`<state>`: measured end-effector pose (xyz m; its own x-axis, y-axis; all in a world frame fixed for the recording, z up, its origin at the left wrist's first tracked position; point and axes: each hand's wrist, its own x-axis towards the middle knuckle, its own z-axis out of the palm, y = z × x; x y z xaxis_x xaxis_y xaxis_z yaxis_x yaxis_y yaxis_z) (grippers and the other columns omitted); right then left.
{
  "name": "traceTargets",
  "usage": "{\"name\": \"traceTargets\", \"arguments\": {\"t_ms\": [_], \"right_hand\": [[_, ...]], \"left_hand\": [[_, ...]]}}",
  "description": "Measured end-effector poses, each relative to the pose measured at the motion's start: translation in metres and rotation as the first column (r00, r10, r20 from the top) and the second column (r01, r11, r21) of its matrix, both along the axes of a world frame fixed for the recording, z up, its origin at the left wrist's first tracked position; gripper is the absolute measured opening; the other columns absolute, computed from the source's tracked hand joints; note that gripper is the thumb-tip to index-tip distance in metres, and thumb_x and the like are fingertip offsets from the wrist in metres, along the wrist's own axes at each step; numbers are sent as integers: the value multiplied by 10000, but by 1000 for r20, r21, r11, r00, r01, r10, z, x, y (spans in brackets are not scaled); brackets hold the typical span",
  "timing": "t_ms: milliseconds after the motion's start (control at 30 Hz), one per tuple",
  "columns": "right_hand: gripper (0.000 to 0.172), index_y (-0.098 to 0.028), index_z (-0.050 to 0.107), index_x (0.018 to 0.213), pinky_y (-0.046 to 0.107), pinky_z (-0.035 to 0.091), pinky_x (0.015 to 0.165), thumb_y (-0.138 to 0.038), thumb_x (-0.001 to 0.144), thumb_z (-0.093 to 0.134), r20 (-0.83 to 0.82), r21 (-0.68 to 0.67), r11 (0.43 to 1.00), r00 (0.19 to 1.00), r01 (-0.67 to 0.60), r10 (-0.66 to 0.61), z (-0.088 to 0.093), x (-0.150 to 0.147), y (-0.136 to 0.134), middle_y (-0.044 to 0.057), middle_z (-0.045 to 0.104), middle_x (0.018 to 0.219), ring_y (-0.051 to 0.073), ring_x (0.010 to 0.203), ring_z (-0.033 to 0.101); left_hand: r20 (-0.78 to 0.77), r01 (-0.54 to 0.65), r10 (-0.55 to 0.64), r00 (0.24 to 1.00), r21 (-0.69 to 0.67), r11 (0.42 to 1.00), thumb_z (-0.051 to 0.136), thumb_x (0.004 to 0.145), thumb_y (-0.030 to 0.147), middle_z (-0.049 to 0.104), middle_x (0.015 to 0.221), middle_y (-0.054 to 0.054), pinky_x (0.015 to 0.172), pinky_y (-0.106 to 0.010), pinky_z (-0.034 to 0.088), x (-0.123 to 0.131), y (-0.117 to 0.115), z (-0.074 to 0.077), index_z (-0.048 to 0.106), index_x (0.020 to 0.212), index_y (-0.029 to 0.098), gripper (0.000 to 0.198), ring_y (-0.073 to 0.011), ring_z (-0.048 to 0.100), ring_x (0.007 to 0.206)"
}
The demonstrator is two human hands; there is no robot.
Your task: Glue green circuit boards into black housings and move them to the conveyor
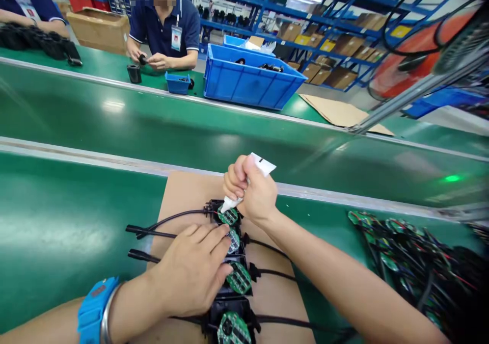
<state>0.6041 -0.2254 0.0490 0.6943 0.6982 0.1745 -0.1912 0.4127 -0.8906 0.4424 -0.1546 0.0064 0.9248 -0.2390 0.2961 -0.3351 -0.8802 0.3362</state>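
A row of black housings with round green circuit boards (239,278) lies on a brown cardboard sheet (183,196) in front of me. My left hand (193,270) rests flat on the row, fingers stretched over the second board. My right hand (250,188) is closed round a small white tube (248,183), its nozzle tip touching the farthest board (228,215). Black cables (164,224) run out from the housings to both sides. A blue band sits on my left wrist.
A pile of green boards with wires (405,262) lies at the right. Beyond the green conveyor belt (153,120) a seated person (166,25) handles small black parts beside a blue bin (248,79). A cardboard sheet (340,112) and an orange fan (424,48) are at the far right.
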Motion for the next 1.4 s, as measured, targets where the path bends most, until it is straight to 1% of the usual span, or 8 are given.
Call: {"name": "traceTargets", "arguments": {"t_ms": [200,467,700,967,1067,1167,1267,1400], "right_hand": [[512,-187,365,575,177,205,349,-550,817,633,11,6,1000,1000,-26,26,-3,-2,2,-90,252,470,38,367,209],[520,-191,367,582,181,196,350,-575,800,640,31,-20,999,999,-26,27,-4,-2,1,-90,264,481,37,377,220],[520,-192,355,572,179,177,337,-558,818,631,47,-25,999,998,-30,31,-4,-3,-11,-91,254,468,35,365,203],[509,-188,348,570,174,169,334,-523,856,603,64,-2,999,997,-46,46,-4,-6,-25,-85,247,480,37,372,196],[504,-186,360,570,179,176,344,-519,858,605,73,-13,1000,997,-18,19,-5,-2,-29,-82,255,486,40,381,211],[493,-188,370,580,183,184,351,-523,863,597,77,-17,1000,997,6,-4,-7,3,-31,-81,260,493,43,384,222],[511,-193,353,572,183,168,345,-542,845,609,88,-8,1000,996,12,-11,-7,5,-28,-86,245,479,41,373,206],[537,-198,340,559,180,164,338,-565,800,648,93,5,999,995,37,-38,-6,5,-21,-90,244,465,38,372,198]], "left_hand": [[30,-9,8,1000,12,1000,407,947,308,557,1327,-138,905,-439,470,0,1,1,544,1238,89,389,-291,559,1087],[43,-3,3,999,18,1000,413,943,307,576,1301,-150,891,-434,483,1,0,2,547,1239,83,394,-288,568,1086],[8,5,-5,1000,27,1000,415,947,312,549,1333,-154,914,-446,474,1,1,1,526,1264,89,403,-297,544,1137],[13,11,-11,1000,20,1000,418,944,313,557,1312,-160,891,-440,483,3,2,2,531,1250,82,400,-292,549,1108],[21,9,-9,1000,20,1000,413,946,306,561,1306,-162,880,-438,487,3,2,1,529,1251,84,395,-289,556,1100],[24,8,-8,1000,19,1000,424,943,304,563,1309,-156,902,-435,481,1,2,0,536,1248,89,390,-288,547,1126],[24,9,-10,1000,16,1000,435,940,305,560,1314,-156,917,-435,479,1,2,-1,543,1243,87,389,-288,537,1147],[22,18,-19,1000,22,1000,440,938,306,553,1324,-160,901,-446,489,2,2,-1,546,1239,76,393,-295,548,1120]]}}
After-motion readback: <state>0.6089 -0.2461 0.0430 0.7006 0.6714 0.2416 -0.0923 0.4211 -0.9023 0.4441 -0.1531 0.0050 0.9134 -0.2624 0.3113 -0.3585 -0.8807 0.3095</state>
